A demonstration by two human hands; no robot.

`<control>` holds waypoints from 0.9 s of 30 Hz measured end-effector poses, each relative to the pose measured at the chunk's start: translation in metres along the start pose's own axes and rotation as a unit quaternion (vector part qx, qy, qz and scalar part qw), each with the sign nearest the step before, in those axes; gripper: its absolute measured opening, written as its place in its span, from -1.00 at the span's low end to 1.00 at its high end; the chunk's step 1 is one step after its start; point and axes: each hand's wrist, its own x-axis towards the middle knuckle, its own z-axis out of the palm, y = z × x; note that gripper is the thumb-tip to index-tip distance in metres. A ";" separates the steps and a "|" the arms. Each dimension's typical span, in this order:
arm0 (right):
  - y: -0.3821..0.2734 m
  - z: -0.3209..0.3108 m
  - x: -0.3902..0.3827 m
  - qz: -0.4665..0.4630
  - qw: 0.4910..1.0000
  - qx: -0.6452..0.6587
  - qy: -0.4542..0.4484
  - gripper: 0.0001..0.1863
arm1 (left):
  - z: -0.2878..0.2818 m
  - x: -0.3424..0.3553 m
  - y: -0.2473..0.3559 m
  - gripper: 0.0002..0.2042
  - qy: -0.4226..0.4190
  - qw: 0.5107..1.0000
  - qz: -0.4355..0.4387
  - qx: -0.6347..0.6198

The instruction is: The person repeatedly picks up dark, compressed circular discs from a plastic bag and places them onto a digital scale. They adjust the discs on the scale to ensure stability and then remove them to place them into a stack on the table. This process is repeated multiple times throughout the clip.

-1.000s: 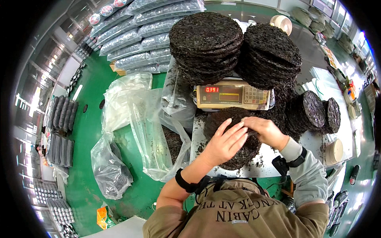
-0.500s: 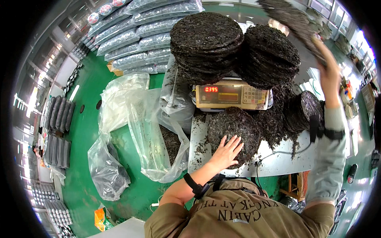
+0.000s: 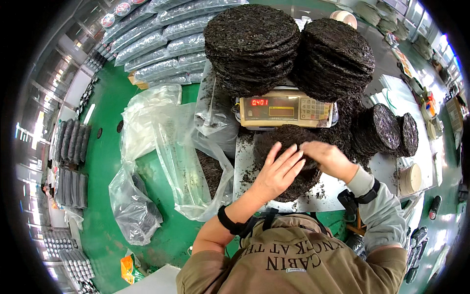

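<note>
On the metal worktable, my left hand (image 3: pixel 281 171) lies with stretched, slightly separated fingers over a dark, rough, round seaweed-like disc (image 3: pixel 274 137) atop a loose pile. My right hand (image 3: pixel 333 159) meets the disc's right side beside my left fingertips; its fingers are blurred and partly hidden, so I cannot tell their grip. Just beyond stands a beige digital scale (image 3: pixel 284 113) with a lit red display. Two tall stacks of similar discs, left (image 3: pixel 252 49) and right (image 3: pixel 335 63), rise behind the display. Dark crumbs are scattered around the pile.
Smaller disc stacks (image 3: pixel 382 127) and a cream round object (image 3: pixel 410 179) sit at my right. Clear plastic bags (image 3: pixel 181 181) lie left of the table (image 3: pixel 342 196), above green floor (image 3: pixel 98 196). Filled silver bags (image 3: pixel 171 29) are piled at the back left.
Half a second ago my right hand was raised at upper right with a dark sheet; it has come down beside my left hand, which has moved slightly upward on the pile.
</note>
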 end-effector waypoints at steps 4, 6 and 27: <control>-0.001 -0.046 0.014 0.137 0.982 0.104 0.073 -0.56 | -0.022 0.004 -0.009 -0.43 0.163 0.985 -0.039 0.026; 0.002 -0.067 0.008 0.200 0.954 0.170 0.145 -0.72 | -0.034 0.005 -0.023 -0.31 0.211 0.966 -0.147 -0.038; 0.013 -0.126 0.168 -0.080 0.929 -0.094 0.349 -0.53 | 0.014 -0.018 -0.006 -0.50 -0.146 0.820 -0.339 -0.438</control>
